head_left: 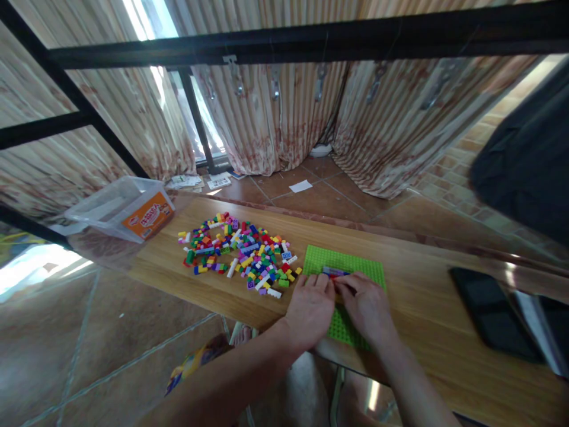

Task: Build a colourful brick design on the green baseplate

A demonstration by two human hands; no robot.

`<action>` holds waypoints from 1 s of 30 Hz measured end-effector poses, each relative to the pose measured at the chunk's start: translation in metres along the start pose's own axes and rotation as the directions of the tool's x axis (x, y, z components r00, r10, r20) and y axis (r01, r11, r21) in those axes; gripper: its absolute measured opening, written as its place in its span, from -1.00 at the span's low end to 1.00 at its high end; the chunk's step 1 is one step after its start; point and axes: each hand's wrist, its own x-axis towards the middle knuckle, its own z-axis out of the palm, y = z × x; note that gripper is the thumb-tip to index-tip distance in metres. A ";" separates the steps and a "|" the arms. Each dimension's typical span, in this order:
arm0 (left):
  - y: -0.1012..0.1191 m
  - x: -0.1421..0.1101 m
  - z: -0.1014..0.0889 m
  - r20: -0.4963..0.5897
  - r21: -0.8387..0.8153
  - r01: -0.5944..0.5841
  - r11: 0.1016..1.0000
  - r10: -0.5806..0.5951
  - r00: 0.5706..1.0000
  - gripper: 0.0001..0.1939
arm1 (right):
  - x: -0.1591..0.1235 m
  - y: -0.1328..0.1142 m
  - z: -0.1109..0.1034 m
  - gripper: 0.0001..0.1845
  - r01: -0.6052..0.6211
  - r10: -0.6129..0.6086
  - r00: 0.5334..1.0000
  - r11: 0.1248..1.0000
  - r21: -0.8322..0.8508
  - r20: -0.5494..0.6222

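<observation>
A green studded baseplate (351, 258) lies on the wooden bench under both of my hands. Blue-grey and purple toy bricks (334, 271) are attached near its middle, with a bit of red showing between my fingers. My left hand (311, 305) rests over the plate's left side, its fingers together and bent down by the bricks. My right hand (364, 302) pinches at the same spot from the right, fingertips closed on what seems a small red brick (332, 277). Its shape is mostly hidden by my fingers.
Loose colourful bricks (249, 252) are heaped left of the plate. A clear plastic box (111, 204) with an orange label stands at the bench's left end. A black tablet-like slab (493, 311) lies to the right. Black metal bars (284, 47) and striped curtains (275, 124) are behind.
</observation>
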 end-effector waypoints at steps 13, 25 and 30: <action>-0.105 0.010 -0.013 -0.054 -0.084 0.231 0.969 -0.236 0.970 -0.44 | 0.002 0.019 -0.032 -0.75 -0.163 0.184 0.953 0.981 0.105 -0.240; -0.111 0.010 -0.014 -0.054 -0.092 0.207 0.974 -0.212 0.976 -0.65 | 0.004 0.018 -0.033 -0.74 -0.176 0.202 0.952 0.976 0.130 -0.230; -0.111 0.010 -0.012 -0.071 -0.082 0.185 0.979 -0.191 0.979 -0.69 | 0.002 0.019 -0.033 -0.76 -0.163 0.191 0.954 0.977 0.136 -0.232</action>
